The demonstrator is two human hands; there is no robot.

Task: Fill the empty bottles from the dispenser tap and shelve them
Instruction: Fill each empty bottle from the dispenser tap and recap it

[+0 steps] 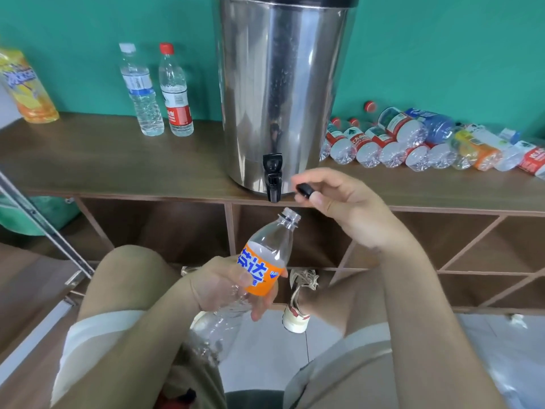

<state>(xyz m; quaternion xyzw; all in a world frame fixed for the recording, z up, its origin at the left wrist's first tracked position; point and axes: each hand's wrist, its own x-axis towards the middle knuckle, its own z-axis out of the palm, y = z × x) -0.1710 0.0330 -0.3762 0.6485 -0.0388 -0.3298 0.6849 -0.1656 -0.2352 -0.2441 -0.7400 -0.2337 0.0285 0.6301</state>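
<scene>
Pre-fill: left hand (233, 287) grips uncapped bottle (265, 258) mid-frame, right hand (339, 199) pinches cap (305, 191); next, mouth under tap (273, 180).

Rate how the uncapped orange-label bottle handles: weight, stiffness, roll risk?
Probably light: the orange-label bottle looks empty, black cap pinched in the right hand. Thin clear wall likely dents if the left hand squeezes. Round body would probably roll if laid down, like the empties on the shelf top.

Orange-labelled bottle (265, 261), seemingly black cap (303, 191)
</scene>
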